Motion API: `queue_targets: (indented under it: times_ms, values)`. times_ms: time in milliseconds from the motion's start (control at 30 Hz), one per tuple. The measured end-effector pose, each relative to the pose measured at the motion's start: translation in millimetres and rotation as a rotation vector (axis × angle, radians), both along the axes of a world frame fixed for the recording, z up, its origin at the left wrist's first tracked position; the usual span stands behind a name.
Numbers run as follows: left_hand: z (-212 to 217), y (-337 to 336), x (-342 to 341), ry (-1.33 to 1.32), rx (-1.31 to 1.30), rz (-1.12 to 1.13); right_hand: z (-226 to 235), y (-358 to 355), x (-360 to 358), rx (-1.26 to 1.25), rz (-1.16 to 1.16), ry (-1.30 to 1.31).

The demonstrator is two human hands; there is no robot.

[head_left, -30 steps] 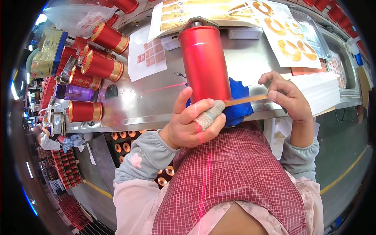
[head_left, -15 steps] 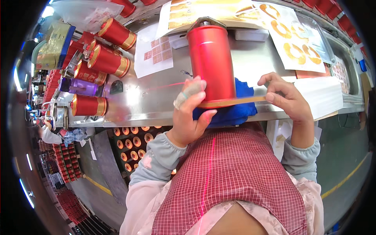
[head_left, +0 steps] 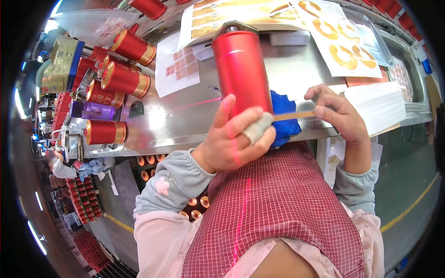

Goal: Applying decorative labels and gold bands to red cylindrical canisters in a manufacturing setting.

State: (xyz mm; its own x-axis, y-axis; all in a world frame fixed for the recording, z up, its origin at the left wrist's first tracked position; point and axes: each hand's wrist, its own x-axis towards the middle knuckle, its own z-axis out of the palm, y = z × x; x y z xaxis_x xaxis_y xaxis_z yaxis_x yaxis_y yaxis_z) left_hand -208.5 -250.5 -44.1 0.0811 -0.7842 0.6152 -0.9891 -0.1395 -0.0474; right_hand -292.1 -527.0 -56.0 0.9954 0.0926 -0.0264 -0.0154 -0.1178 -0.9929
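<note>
A red metal canister (head_left: 243, 69) lies on its side in front of me, its far end against a dark metal holder (head_left: 235, 26). My left hand (head_left: 227, 139) is closed over the canister's near end, its wrapped finger pressing where a narrow gold strip (head_left: 294, 115) meets the canister. The strip runs taut to the right, and the canister's near rim is hidden behind my fingers. My right hand (head_left: 343, 116) pinches the strip's free end between thumb and forefinger. Beneath the canister and strip sits a bunched blue cloth (head_left: 288, 129).
Several red-and-gold canisters (head_left: 125, 78) lie along the left of the metal bench (head_left: 185, 125). Sheets of gold stickers (head_left: 343, 41) cover the back, with white paper (head_left: 375, 104) at right. Trays of round gold-ended pieces (head_left: 197, 206) stand below the bench.
My left hand has moved right across the canister's near end, onto the strip, its fingers now curled over it. The right hand still pinches the strip in about the same place.
</note>
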Motion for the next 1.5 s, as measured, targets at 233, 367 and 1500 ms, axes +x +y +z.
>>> queue_targets:
  times_ms: [233,367,1500]
  values:
    - [-36,10,3,0.497,-0.418,0.086,4,6,6,-0.013,0.087,0.032]
    - [-35,20,-3,0.530,-0.364,0.109,-1,2,6,-0.030,0.079,-0.020]
    - [-16,25,-9,0.171,-0.154,0.091,-10,12,8,0.049,0.036,-0.019]
